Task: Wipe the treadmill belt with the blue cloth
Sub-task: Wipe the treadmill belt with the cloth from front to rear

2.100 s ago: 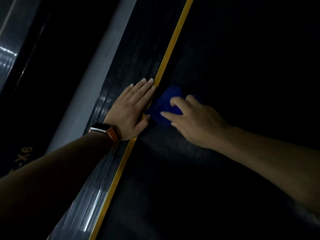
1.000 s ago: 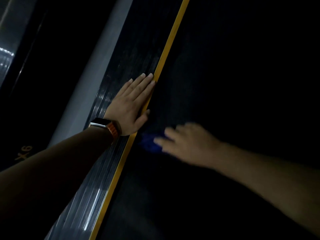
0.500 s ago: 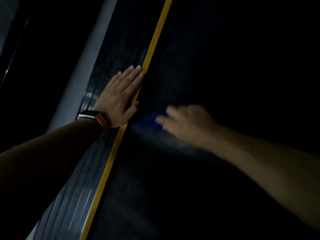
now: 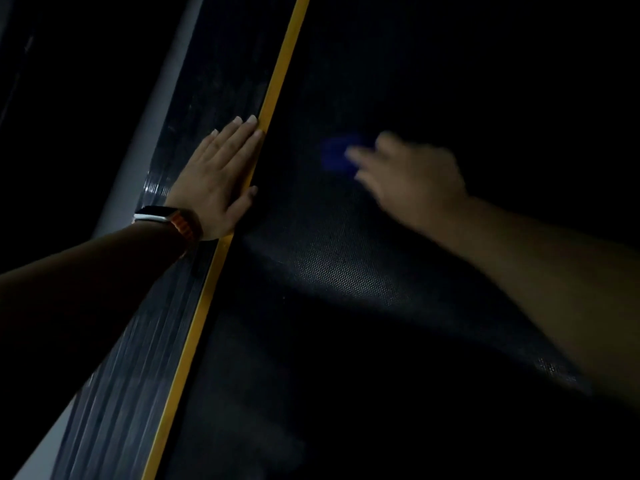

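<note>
head: my left hand point(image 4: 214, 181) lies flat, released, on the side rail point(image 4: 221, 64). my blurred right hand point(image 4: 412, 174) meets the blue cloth point(image 4: 336, 155); i cannot tell its grip.

No writing, number or brand mark could be read on the dark textured treadmill belt point(image 4: 329, 271) or its black ribbed side rail point(image 4: 156, 341).

Left hand point(image 4: 216, 178) flat, right hand point(image 4: 412, 174) blurred.

The blurred right hand point(image 4: 408, 174) hides most of the blue cloth point(image 4: 337, 155).
</note>
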Available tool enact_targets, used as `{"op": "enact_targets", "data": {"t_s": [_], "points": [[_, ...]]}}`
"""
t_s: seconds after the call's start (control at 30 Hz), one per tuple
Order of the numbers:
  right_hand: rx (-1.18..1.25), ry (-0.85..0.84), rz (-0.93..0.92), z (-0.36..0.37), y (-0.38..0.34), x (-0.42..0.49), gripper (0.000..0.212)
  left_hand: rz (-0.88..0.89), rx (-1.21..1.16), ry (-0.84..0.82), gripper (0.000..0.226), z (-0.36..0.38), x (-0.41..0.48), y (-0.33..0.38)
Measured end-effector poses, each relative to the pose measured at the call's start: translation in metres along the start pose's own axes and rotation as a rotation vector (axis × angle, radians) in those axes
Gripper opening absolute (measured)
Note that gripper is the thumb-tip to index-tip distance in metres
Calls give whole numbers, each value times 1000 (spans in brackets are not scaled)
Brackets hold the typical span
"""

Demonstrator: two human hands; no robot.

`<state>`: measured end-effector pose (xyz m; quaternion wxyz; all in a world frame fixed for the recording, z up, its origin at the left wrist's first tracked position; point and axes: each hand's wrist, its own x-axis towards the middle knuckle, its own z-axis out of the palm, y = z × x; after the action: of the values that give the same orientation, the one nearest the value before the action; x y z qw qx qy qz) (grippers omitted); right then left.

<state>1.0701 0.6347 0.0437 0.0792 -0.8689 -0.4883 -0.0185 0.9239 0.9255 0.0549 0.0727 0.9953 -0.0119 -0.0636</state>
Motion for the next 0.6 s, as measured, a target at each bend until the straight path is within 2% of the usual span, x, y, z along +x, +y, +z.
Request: {"op": "enact_targets", "data": {"t_s": [0.07, 0.13, 0.27, 0.37, 0.43, 0.5, 0.57, 0.6], "points": [[59, 93, 194, 6, 8, -1, 39, -14, 7, -1, 79, 1, -1, 1], [101, 76, 217, 17, -28, -38, 41, -9, 16, -3, 79, 1, -3, 1], [245, -1, -97, 19, -91, -117, 39, 16, 52, -34, 82, -3, -2, 3], [130, -42, -266, 7, -53, -94, 37, 48, 157, -54, 82, -5, -1, 7], [-17, -16, -129, 0, -7, -63, 34, 59, 202, -68, 82, -7, -2, 10], [-59, 79, 115, -1, 26, -45, 37, 114, 214, -100, 84, -5, -3, 24], [1, 124, 256, 6, 8, -58, 42, 199, 188, -128, 84, 6, -3, 50], [65, 106, 242, 9, -15, -77, 44, 201, 155, -126, 82, 14, -5, 66]]}}
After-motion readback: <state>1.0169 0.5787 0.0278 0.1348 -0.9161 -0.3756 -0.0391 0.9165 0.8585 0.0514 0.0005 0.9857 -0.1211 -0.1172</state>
